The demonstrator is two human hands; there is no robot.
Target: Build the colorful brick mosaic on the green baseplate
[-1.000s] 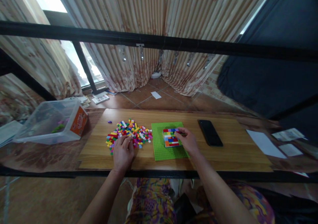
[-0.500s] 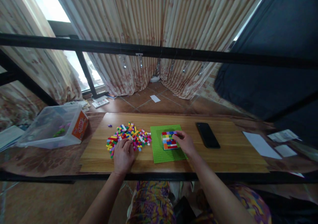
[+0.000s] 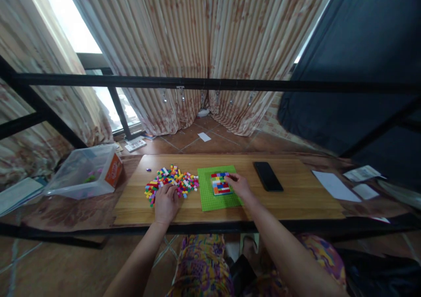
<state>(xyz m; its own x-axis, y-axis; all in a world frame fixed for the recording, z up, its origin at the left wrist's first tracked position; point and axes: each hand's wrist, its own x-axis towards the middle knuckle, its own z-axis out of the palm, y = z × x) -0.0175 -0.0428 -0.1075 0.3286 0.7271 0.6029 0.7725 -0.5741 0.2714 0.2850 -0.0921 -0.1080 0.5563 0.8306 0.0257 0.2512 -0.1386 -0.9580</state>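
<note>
My left hand (image 3: 166,202) reaches into a loose pile of small colourful building bricks (image 3: 182,180). Its fingers are curled together at the pile's near side, and whatever is between them is hidden. On a green studded baseplate (image 3: 205,200) sits a low block of several rows of mixed-colour bricks (image 3: 219,185). My right hand (image 3: 238,184) is at the upper right of this block, thumb and fingers pinched on what looks like a small brick touching it. The fingers cover part of the block's right side.
A black phone (image 3: 268,176) lies right of the baseplate on the wooden board (image 3: 302,200). One small purple piece (image 3: 148,169) lies apart from the pile. Left of the board stands a clear plastic box (image 3: 79,185). Paper sheets (image 3: 335,186) lie at the right. A black bar (image 3: 197,83) crosses beyond the board.
The head view has shifted and levelled a little. Both hands keep nearly the same places, the left at the pile and the right at the block.
</note>
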